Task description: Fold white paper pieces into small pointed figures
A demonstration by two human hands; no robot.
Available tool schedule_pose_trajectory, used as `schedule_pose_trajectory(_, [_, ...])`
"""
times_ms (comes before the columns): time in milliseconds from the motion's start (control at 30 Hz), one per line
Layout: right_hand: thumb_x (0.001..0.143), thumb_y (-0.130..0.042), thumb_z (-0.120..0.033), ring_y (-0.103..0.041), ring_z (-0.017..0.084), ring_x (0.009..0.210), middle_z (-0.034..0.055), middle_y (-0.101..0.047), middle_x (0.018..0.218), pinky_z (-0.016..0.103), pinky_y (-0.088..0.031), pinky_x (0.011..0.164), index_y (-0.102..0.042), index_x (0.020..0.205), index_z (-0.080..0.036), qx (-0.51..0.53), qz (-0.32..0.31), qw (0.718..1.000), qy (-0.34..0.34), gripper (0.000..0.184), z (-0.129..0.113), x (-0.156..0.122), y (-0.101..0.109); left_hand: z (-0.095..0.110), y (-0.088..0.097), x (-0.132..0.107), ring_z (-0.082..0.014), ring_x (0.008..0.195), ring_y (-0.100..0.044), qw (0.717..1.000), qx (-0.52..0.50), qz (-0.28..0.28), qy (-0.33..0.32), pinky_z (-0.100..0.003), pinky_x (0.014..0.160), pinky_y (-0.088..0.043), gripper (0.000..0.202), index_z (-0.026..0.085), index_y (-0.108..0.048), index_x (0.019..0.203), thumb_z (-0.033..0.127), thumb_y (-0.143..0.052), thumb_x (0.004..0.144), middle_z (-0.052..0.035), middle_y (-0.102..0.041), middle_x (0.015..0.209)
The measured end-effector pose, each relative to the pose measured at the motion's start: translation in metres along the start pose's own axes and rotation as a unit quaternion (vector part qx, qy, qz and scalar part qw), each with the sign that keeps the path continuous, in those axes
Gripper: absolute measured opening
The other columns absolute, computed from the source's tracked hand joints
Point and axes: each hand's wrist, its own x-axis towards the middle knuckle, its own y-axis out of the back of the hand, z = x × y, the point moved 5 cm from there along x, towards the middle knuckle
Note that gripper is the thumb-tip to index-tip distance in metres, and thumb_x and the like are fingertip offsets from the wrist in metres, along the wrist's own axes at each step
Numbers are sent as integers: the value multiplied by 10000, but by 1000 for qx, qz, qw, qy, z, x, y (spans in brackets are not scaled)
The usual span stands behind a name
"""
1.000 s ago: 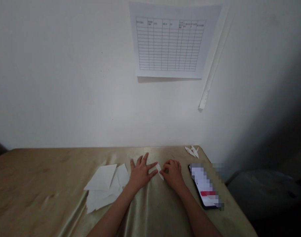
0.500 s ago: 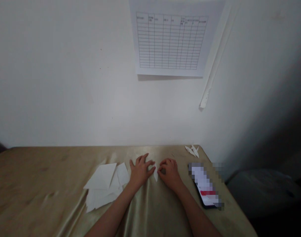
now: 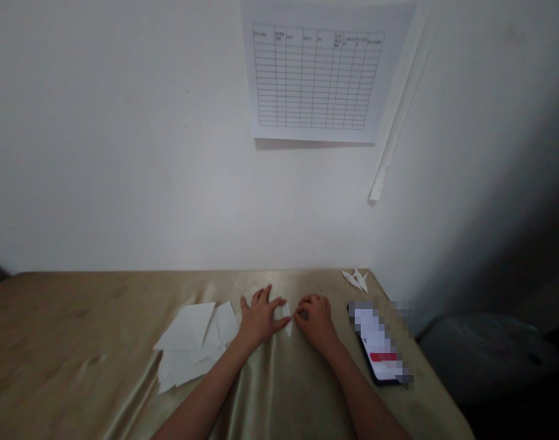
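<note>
Right in between two bare hands, on the shiny gold-brown cloth: a thin little folded paper, white, with a pointy end toward the person. Close by on one side, the left hand, with fingers spread wide. Thumb over the middle of the little paper, pointer finger near its top end, other fingers stretched out toward the wall. On the other side, the right hand, with fingers curled in. Thumb and pointer tips close together, just beside the paper's edge. Too small to see if pinching it or only next to it; cannot tell.

Past the left hand, a messy pile of white paper sheets, some on top of others, near the left wrist. Past the right hand, a phone lying on the cloth, lit up, with a red patch and a blurred screen. Farther back, near the table's far right corner, some small pointy white paper pieces, close together. Behind it all, a pale wall. High up on it, a big sheet with a grid, and beside that, a long slanted white strip.
</note>
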Motion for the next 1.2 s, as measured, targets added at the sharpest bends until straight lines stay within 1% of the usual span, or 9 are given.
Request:
schedule_pose_trajectory(167, [843, -681, -256, -525, 241, 1126, 58, -674, 1089, 403, -281, 1088, -756, 809, -248, -4, 15, 1000, -10, 83, 4, 1, 3, -2, -4, -1, -405, 1507, -240, 999, -4, -35, -5, -770, 1118, -114, 648, 383, -576, 1361, 630, -692, 773, -129, -251, 1660])
schedule_pose_trajectory(333, [841, -685, -251, -518, 245, 1137, 60, -669, 1092, 396, -284, 1089, -757, 824, -245, -10, 16, 1000, -10, 75, 6, 1, 2, -3, -5, -4, -401, 1532, -182, 998, -8, -65, -12, -773, 1124, -63, 791, 370, -517, 1421, 659, -723, 714, -159, -153, 1681])
schedule_pose_trajectory(467, [833, -700, -259, -517, 243, 1128, 59, -661, 1099, 392, -302, 1073, -759, 850, -260, -13, 13, 1000, -6, 62, 7, 1, 2, -4, -5, -6, -397, 1544, -135, 996, -11, -83, -22, -762, 1134, -38, 903, 371, -470, 1461, 714, -727, 666, -161, -122, 1685])
schedule_pose_trajectory(567, [814, -718, -244, -514, 243, 1132, 51, -657, 1089, 390, -306, 1070, -758, 850, -273, -5, 11, 1000, -2, 61, 8, 1, 4, -5, -6, -7, -407, 1545, -117, 996, -7, -84, -27, -750, 1145, -19, 972, 380, -443, 1482, 734, -741, 627, -147, -127, 1687])
schedule_pose_trajectory(733, [797, -723, -195, -523, 228, 1137, 36, -662, 1086, 383, -308, 1070, -769, 869, -293, 22, 13, 1000, 9, 130, 8, 3, 4, -7, -7, -8, -405, 1543, -129, 996, -13, -77, -39, -744, 1155, -12, 991, 404, -430, 1489, 720, -758, 609, -125, -174, 1682])
schedule_pose_trajectory(900, [797, -734, -181, -523, 215, 1143, 14, -660, 1114, 385, -313, 1073, -784, 945, -367, 39, -13, 998, 38, 243, 2, 2, -1, -7, -5, -10, -393, 1540, -162, 997, -11, -66, -41, -738, 1160, -15, 970, 416, -439, 1482, 704, -769, 616, -126, -221, 1670])
schedule_pose_trajectory(1033, [804, -754, -193, -515, 213, 1155, 7, -659, 1117, 386, -314, 1074, -787, 927, -390, 37, -19, 998, 47, 234, -1, 2, -4, -7, -4, -10, -395, 1536, -177, 997, -9, -68, -44, -739, 1161, -27, 944, 429, -433, 1483, 697, -762, 640, -119, -228, 1669])
schedule_pose_trajectory(1200, [817, -768, -222, -513, 212, 1149, 11, -667, 1108, 382, -322, 1065, -789, 922, -395, 39, -4, 997, 64, 203, -2, 1, -4, -8, -4, -9, -390, 1535, -185, 996, -9, -69, -50, -734, 1164, -41, 896, 442, -428, 1480, 693, -742, 679, -117, -210, 1674])
